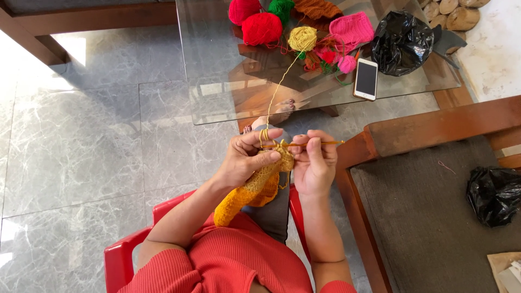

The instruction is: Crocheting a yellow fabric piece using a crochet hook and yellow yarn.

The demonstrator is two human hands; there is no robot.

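Observation:
My left hand (247, 158) pinches the top of a mustard-yellow crocheted piece (255, 190) that hangs down toward my lap, with the yellow strand wrapped over its index finger. My right hand (315, 160) grips an orange crochet hook (320, 143) held level, its tip at the work between both hands. The strand runs up to a yellow yarn ball (302, 38) on the glass table (217, 81).
On the glass table lie red yarn balls (262, 28), a green ball (281, 8), a pink knitted piece (351, 28), a white phone (366, 79) and a black plastic bag (401, 42). A wooden seat with grey cushion (434, 217) and another black bag (495, 194) stand at right. I sit on a red plastic chair (122, 255).

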